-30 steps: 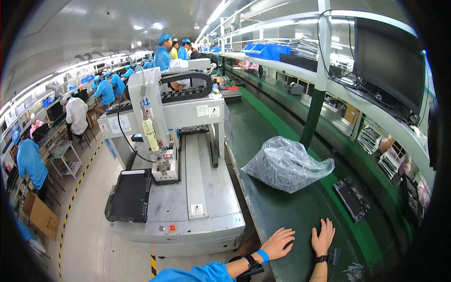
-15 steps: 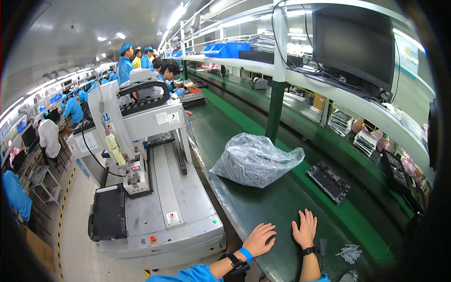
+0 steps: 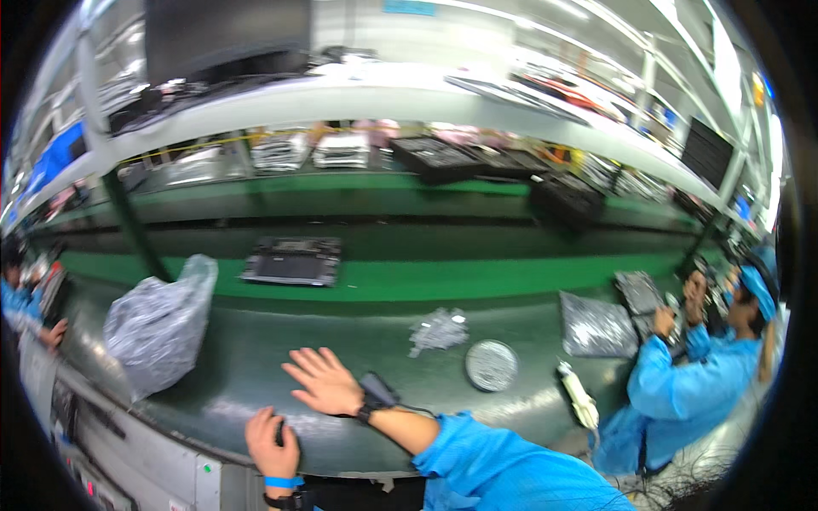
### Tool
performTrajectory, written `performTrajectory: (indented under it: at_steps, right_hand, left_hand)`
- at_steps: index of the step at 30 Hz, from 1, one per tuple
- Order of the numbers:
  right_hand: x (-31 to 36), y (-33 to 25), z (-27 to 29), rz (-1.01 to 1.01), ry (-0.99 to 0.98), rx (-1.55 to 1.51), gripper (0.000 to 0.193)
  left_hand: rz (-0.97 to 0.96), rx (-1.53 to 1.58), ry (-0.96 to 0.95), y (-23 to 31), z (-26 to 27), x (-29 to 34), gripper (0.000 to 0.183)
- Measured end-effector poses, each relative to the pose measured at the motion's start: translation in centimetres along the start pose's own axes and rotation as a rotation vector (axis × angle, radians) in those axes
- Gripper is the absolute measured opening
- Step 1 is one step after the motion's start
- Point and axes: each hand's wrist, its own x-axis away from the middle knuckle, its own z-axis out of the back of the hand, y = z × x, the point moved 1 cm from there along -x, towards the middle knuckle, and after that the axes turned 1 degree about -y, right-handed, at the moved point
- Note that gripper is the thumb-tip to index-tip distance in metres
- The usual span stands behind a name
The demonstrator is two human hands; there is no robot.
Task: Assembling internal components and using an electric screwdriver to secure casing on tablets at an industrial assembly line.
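My right hand is spread over the dark green bench, fingers apart and holding nothing. Beside its wrist, a small dark block with a cable sits on the bench. Closer to the front edge is my left hand, with a blue band at the wrist. Its thumb stands away from the curved fingers, and a dark spot shows in the gap; no held thing can be made out. A filled translucent plastic bag stands left of both hands. Beyond them a flat dark laptop-like part lies on the bright green strip.
Small pale pieces, a round dish, a white powered hand tool and a silvery bag lie to the right. A co-worker in blue works there. A white shelf spans the back.
My view has swung to the right, so the machine has mostly left it and the co-worker at the right has appeared. My right hand now points leftward, its fingers more spread.
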Motion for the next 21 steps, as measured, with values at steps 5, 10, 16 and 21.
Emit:
performTrajectory:
  at_steps: [5, 10, 16, 21]
  right_hand:
    - [1.3, 1.4, -1.8, -0.078, 0.068, -0.078, 0.063]
    - [1.4, 0.3, -2.2, -0.104, 0.020, -0.116, 0.063]
    - [1.7, 0.5, -2.5, -0.095, 0.017, -0.180, 0.066]
    - [1.5, 0.6, -2.6, -0.083, 0.080, -0.200, 0.065]
  left_hand:
    - [-0.068, -0.075, -0.100, 0.0, -2.1, 0.1, 0.023]
    - [-0.198, -0.145, -0.151, 0.8, 0.0, -0.2, 0.029]
    - [-0.054, -0.041, -0.058, 1.6, -0.1, 0.0, 0.018]
    - [-0.087, -0.006, 0.004, 1.2, -0.5, 0.0, 0.013]
